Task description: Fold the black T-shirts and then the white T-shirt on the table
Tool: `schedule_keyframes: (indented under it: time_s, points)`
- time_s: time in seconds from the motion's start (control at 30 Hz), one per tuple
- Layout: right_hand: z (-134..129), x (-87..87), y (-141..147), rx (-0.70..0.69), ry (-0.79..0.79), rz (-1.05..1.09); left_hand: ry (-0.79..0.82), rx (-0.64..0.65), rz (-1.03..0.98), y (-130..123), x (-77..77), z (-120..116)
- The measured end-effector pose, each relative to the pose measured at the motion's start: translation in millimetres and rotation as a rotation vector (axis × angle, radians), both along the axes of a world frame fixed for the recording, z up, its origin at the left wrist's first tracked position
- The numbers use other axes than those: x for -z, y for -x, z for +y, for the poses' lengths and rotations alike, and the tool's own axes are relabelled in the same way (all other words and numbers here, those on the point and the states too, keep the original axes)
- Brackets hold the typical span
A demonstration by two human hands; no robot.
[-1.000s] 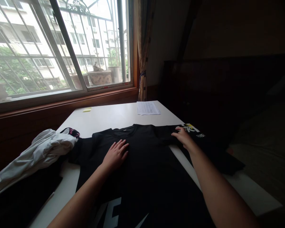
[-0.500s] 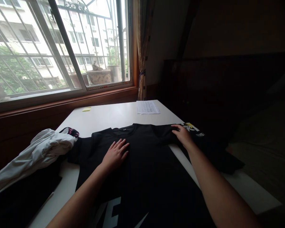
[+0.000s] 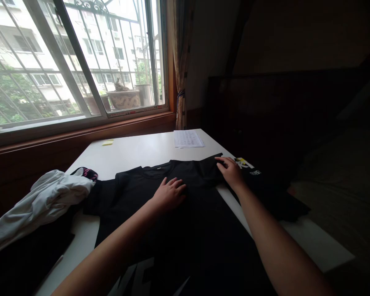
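Observation:
A black T-shirt (image 3: 200,213) lies spread out on the white table, its neckline toward the window and pale print near its lower part. My left hand (image 3: 169,194) rests on the chest below the collar, fingers spread a little and holding nothing. At the right sleeve, my right hand (image 3: 230,170) has thumb and fingers closed on the cloth near the sleeve's end, whose edge stands slightly raised. Just beyond this hand lies another black garment (image 3: 265,193) with white and yellow print.
A heap of white cloth (image 3: 55,191) and dark clothing lies at the left table edge. Printed paper sheets (image 3: 188,139) and a yellow slip (image 3: 107,142) lie at the far side of the white table (image 3: 135,146). Beyond are a barred window (image 3: 111,61) and a tied curtain (image 3: 181,82).
My left hand has slid rightward across the shirt's chest. My right hand stays at the sleeve, whose end now sits a little higher. The whole view has shifted slightly.

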State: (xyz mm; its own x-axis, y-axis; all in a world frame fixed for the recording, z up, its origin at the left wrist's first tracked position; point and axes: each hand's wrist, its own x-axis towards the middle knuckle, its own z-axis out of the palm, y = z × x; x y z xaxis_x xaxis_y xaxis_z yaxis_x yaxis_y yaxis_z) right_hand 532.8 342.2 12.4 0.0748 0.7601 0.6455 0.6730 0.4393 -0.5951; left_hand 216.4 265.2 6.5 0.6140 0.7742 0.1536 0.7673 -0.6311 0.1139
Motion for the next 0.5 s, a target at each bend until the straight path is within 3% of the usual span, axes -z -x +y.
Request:
schedule_keyframes:
  time_s: [0.1,0.23,0.5]
  points:
    - [-3,-2.3,4,-0.021,-0.008,-0.026,-0.019,0.030,-0.033,-35,7.5,20]
    - [-9,-6.3,11,-0.032,0.002,-0.086,-0.026,-0.023,-0.084,-66,18.6,47]
    - [-20,-19.5,29,-0.204,-0.023,-0.209,-0.040,-0.136,-0.146,-79,26.7,89]
